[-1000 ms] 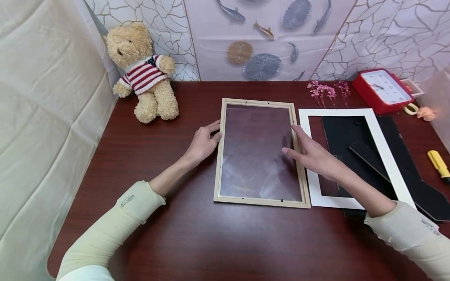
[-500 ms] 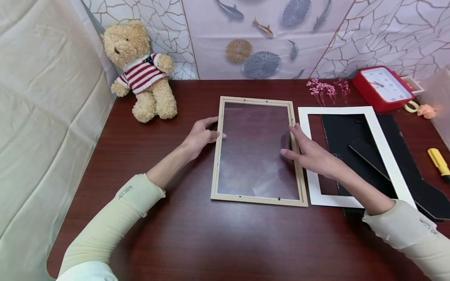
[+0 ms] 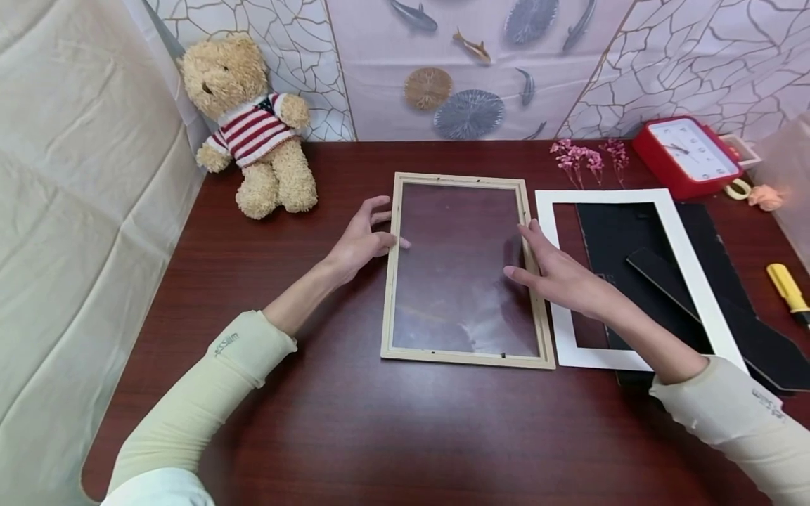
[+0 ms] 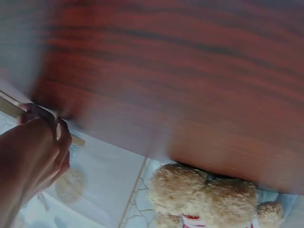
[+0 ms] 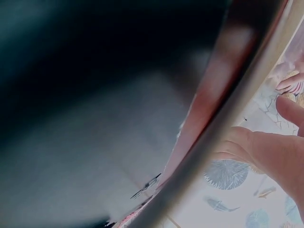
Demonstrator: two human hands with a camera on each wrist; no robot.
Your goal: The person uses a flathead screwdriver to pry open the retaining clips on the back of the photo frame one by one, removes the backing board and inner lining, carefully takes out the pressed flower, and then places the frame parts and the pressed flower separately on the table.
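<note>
A pale wooden picture frame with a clear pane lies on the dark red table in the head view. My left hand is at its left edge. The thumb reaches beneath that edge, its tip showing through the pane, and the upper fingers are spread. In the left wrist view the left hand is bent around the frame's bar. On the opposite side, my right hand touches the right edge with fairly straight fingertips, the thumb above the pane. The right wrist view shows that right hand with its thumb apart.
Right of the frame, a white mat overlaps a black backing board. A teddy bear sits at the back left. Pink dried flowers, a red clock and a yellow-handled tool are farther right.
My left thumb has moved under the frame's left edge, and the upper fingers have spread upward. The frame has shifted slightly; my right hand stays almost in place.
</note>
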